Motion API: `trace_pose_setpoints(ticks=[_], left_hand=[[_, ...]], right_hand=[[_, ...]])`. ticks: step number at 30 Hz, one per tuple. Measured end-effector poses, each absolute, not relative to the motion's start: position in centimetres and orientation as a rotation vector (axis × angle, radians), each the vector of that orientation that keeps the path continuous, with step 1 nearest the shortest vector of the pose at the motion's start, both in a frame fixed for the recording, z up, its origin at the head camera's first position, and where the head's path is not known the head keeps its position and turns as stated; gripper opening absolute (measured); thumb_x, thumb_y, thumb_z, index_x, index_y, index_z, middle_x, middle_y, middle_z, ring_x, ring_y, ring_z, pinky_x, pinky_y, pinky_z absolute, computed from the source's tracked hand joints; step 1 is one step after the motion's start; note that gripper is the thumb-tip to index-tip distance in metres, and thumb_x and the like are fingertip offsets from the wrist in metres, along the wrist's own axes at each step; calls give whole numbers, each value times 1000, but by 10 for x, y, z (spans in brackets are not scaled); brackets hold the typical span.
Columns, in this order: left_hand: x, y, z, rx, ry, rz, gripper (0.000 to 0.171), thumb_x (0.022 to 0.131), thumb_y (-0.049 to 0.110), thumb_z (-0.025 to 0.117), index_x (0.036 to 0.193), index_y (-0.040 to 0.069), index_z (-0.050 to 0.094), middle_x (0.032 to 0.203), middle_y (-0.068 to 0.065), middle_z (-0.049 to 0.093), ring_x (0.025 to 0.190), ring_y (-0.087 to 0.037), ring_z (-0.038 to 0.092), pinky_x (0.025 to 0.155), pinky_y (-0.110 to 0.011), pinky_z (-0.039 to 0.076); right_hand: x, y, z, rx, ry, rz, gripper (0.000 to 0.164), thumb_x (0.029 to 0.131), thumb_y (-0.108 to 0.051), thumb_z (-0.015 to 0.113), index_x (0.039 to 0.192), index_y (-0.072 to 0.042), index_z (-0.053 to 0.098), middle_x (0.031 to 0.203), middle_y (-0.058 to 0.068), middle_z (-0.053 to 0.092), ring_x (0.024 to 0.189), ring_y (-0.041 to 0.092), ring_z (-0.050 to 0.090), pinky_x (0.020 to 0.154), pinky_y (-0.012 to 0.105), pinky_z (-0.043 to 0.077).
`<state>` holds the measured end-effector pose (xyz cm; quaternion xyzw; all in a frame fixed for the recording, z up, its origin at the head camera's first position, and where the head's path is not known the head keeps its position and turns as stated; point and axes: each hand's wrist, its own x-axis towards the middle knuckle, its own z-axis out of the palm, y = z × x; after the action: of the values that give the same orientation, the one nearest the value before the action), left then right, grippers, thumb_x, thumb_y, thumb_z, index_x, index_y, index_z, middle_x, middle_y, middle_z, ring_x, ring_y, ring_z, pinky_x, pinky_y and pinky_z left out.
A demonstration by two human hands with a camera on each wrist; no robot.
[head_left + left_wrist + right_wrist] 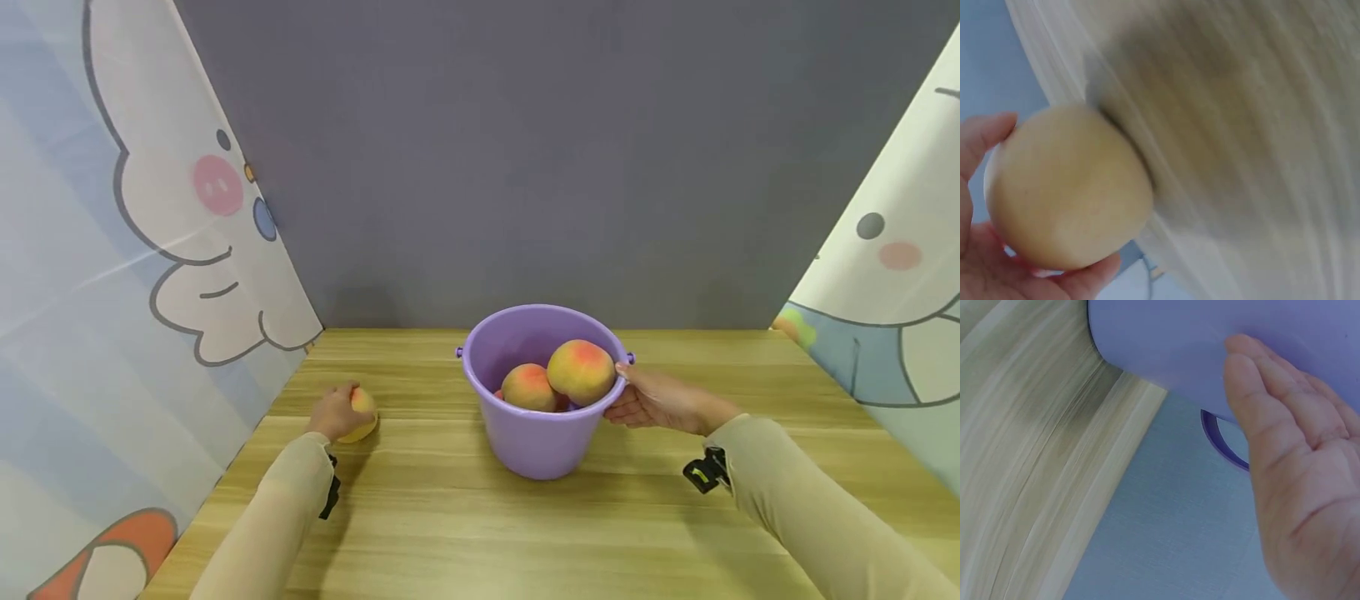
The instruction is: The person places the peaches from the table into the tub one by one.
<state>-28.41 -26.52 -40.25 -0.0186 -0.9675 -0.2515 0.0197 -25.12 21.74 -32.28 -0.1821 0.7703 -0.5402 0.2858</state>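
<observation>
My left hand (pixel 332 412) grips a yellow peach (pixel 363 415) low over the left side of the table. In the left wrist view, thumb and fingers reach around the peach (pixel 1069 187) from two sides, and its shadow falls on the wood beside it. A purple bucket (pixel 536 446) stands upright near the middle of the table. My right hand (pixel 660 402) holds its right side, thumb at the rim and fingers along the outer wall. Inside the bucket lie a large red-yellow peach (pixel 581 372) and a browner peach (pixel 528 387), with more red fruit partly hidden beneath.
The wood-grain table (pixel 420 533) meets a grey wall (pixel 555 167) behind the bucket. Cartoon-printed sheets (pixel 75 275) flank it left and right. A purple bucket handle (pixel 1219 442) hangs behind the bucket in the right wrist view.
</observation>
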Motion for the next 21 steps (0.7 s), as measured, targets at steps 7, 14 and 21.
trace_pose_setpoints(ticks=[7,14,21], left_hand=[[-276,-255,-393,-317,-3189,-834,77,68,18,79,134,-4,45,119,-29,48,90,-34,53,72,-45,49],[-271,-250,-388,-469,-3233,-798,81,59,5,75,134,-4,44,116,-25,49,91,-30,50,73,-42,47],[-266,-251,-392,-481,-3229,-807,81,59,5,74,134,-2,45,118,-21,52,88,-27,51,71,-38,46]], right_hand=[[-252,220,-325,-527,2060,-1423,84,103,-49,13,131,28,28,129,40,44,124,52,39,103,55,33],[-254,222,-326,-550,2076,-1416,84,103,-49,12,129,28,31,128,40,46,124,52,40,103,54,34],[-253,220,-327,-542,2077,-1420,84,103,-49,12,130,29,29,128,41,46,124,53,39,102,52,36]])
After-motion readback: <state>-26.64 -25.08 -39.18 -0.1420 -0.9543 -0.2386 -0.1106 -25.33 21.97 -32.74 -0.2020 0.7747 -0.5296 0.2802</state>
